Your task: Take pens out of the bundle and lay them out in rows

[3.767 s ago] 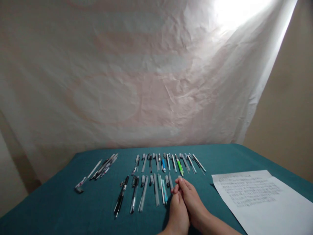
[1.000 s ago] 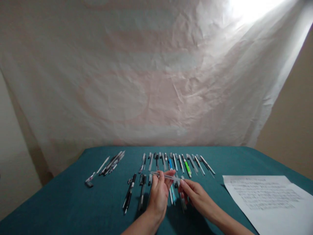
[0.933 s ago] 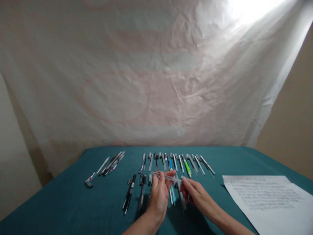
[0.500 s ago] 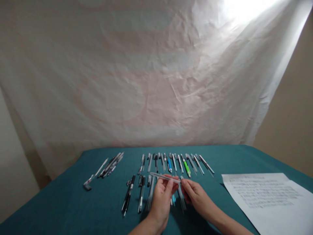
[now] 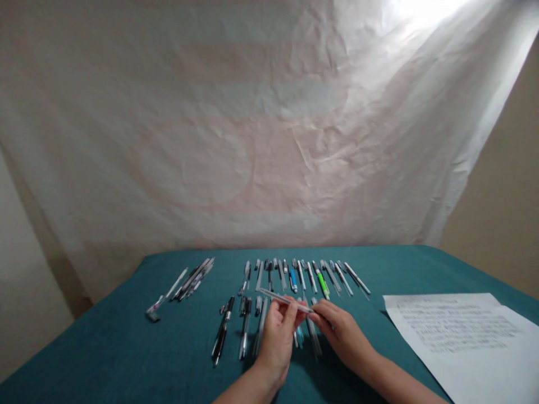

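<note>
My left hand [image 5: 279, 331] is closed around the middle of a clear, slim pen [image 5: 275, 295], raised above the table. The pen slants, its tip pointing to the far left. At its near right end, the fingers of my right hand [image 5: 337, 325] are pinched; the small part under them is hidden. Below my hands lies a near row of pens, among them a black pen [image 5: 223, 331], a clear pen with a dark cap end [image 5: 245, 328] and a grey translucent one [image 5: 314, 336]. My left hand partly covers this row.
A far row of separated pens includes a blue one [image 5: 293, 280] and a green one [image 5: 323, 285]. To the left lie a bundle of pens [image 5: 193, 279] and a single pen with loose parts [image 5: 154, 314]. Written paper sheets [image 5: 458, 328] lie on the right of the green cloth [image 5: 105, 348].
My right hand has turned over slightly, its fingers curling further around the pen's near end. My left hand keeps its hold. The view has shifted slightly.
</note>
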Demonstrator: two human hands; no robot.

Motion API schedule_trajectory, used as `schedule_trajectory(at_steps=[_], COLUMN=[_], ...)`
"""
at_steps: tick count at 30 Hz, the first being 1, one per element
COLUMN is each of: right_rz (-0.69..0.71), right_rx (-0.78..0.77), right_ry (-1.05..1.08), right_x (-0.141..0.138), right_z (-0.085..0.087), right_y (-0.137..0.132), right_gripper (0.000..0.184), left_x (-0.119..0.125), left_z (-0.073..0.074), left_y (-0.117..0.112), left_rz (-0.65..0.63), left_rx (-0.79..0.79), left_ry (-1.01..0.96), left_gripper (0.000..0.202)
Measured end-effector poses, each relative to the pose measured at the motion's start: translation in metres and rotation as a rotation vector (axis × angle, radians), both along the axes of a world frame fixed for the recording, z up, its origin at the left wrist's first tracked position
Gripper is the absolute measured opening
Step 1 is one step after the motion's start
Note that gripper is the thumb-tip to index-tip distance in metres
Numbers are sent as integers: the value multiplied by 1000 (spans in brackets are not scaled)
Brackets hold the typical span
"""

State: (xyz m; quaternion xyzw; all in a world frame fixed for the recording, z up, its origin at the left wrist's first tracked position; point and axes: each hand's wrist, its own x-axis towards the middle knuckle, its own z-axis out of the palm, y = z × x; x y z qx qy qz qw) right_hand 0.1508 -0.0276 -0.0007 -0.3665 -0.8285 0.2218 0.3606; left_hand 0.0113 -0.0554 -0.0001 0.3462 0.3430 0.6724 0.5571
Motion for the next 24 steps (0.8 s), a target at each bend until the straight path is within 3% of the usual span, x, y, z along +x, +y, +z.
schedule_trajectory(at_steps=[3, 9, 15, 21, 24], right_rz=[2, -6, -54, -26, -57], right_rx=[-4, -169, -85, -162, -108], right_ry=[-41, 44, 67, 25, -10], right_x=[1, -1, 0, 0, 1], right_z=[0, 0, 2, -2, -2], right_y=[1, 3, 3, 5, 5], right_gripper=[25, 37, 26, 41, 33], left_x=[-1, -2, -2, -2, -3], left_z=[0, -3, -5, -4, -6], left_y=[1, 2, 4, 4, 4], left_rz=[12, -1, 14, -9, -1], left_rx=[6, 22, 15, 6, -8], left_ry=[28, 98, 83, 103, 101], left_gripper=[23, 21, 21, 19, 20])
